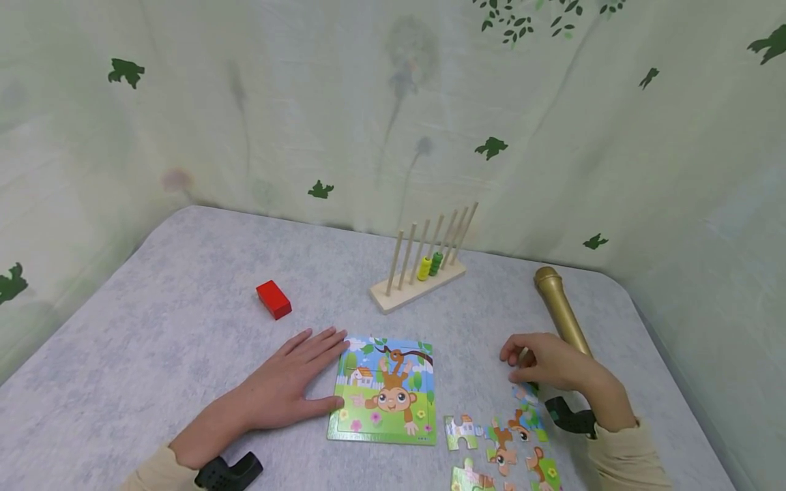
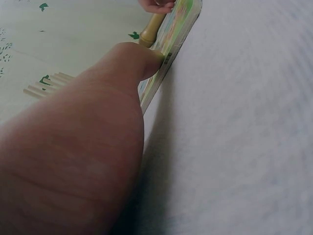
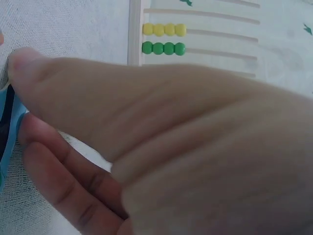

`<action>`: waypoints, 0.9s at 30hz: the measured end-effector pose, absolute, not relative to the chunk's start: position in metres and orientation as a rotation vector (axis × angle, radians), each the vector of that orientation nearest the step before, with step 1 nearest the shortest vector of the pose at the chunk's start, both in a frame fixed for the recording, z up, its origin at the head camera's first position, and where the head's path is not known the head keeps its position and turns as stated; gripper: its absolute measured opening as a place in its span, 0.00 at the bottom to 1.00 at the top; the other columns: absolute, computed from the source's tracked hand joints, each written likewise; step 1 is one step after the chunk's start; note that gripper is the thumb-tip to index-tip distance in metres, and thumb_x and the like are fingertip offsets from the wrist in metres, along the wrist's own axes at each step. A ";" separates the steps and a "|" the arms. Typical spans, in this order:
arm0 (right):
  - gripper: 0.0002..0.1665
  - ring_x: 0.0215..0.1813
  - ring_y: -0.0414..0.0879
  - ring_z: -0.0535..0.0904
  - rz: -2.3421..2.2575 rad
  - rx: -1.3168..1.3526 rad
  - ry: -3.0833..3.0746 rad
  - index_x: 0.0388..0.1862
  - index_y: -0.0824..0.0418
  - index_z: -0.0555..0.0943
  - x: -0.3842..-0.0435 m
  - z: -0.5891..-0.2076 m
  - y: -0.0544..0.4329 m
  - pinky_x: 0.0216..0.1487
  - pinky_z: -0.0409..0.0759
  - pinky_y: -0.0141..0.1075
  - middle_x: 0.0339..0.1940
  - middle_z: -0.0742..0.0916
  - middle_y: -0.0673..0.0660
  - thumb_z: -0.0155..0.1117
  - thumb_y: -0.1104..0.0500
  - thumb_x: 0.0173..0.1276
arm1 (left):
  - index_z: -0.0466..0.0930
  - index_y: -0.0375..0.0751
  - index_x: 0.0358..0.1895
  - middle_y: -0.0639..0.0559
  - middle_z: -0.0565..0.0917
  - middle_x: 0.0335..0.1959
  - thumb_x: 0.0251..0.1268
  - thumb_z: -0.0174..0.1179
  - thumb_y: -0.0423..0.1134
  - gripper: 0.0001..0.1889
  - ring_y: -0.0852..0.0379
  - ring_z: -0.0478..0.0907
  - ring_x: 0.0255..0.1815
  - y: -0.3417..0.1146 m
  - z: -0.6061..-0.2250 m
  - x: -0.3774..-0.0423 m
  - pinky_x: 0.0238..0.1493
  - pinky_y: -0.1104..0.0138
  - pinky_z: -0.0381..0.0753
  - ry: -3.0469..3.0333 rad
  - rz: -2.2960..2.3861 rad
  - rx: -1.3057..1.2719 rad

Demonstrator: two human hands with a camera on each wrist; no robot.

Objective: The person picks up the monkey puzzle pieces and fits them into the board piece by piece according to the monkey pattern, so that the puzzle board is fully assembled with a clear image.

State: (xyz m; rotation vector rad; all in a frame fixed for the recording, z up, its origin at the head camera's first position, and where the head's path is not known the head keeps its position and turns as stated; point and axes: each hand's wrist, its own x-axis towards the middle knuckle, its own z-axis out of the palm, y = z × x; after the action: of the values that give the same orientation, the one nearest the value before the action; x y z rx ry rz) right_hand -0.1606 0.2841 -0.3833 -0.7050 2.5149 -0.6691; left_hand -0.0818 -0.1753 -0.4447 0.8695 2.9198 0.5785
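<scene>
A monkey board (image 1: 393,389) lies on the tabletop (image 1: 202,300), the left hand (image 1: 295,389) spread flat at its left edge. Puzzle pieces (image 1: 503,455) lie rightward; the right hand (image 1: 549,361) bends its fingers beside them, grip unclear. Beyond: peg rack (image 1: 419,290), red block (image 1: 273,300), gold rod (image 1: 563,310).

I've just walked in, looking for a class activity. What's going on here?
A person is working with jigsaw pieces. The left hand touches the left edge of the monkey picture board. The right hand appears to pinch a blue piece; others lie to the board's right. The red block and bead stand are untouched.
</scene>
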 end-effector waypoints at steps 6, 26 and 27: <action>0.10 0.37 0.34 0.80 -0.655 -0.749 2.583 0.43 0.53 0.82 -0.162 -0.384 0.279 0.35 0.79 0.29 0.36 0.84 0.43 0.75 0.58 0.66 | 0.61 0.48 0.81 0.55 0.60 0.83 0.67 0.53 0.74 0.47 0.53 0.53 0.85 -0.176 -0.442 -0.082 0.83 0.51 0.47 2.934 0.574 0.886; 0.22 0.37 0.39 0.75 -0.611 -0.707 2.508 0.43 0.53 0.80 -0.154 -0.380 0.270 0.37 0.78 0.31 0.35 0.82 0.46 0.83 0.51 0.56 | 0.60 0.49 0.82 0.56 0.60 0.83 0.68 0.52 0.74 0.47 0.52 0.52 0.85 -0.175 -0.444 -0.082 0.83 0.50 0.47 2.917 0.587 0.869; 0.21 0.37 0.39 0.75 -0.605 -0.713 2.507 0.42 0.53 0.80 -0.154 -0.380 0.269 0.38 0.78 0.31 0.35 0.82 0.46 0.83 0.51 0.57 | 0.60 0.49 0.82 0.56 0.60 0.83 0.68 0.52 0.74 0.47 0.52 0.52 0.85 -0.175 -0.444 -0.082 0.83 0.50 0.47 2.920 0.587 0.871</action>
State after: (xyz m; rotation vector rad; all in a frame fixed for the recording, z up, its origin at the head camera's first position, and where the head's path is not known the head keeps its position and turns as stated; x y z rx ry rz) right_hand -0.1538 0.2688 -0.3799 -0.7133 2.5069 -0.6045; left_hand -0.0820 -0.1751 -0.4437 0.8711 2.9198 0.5868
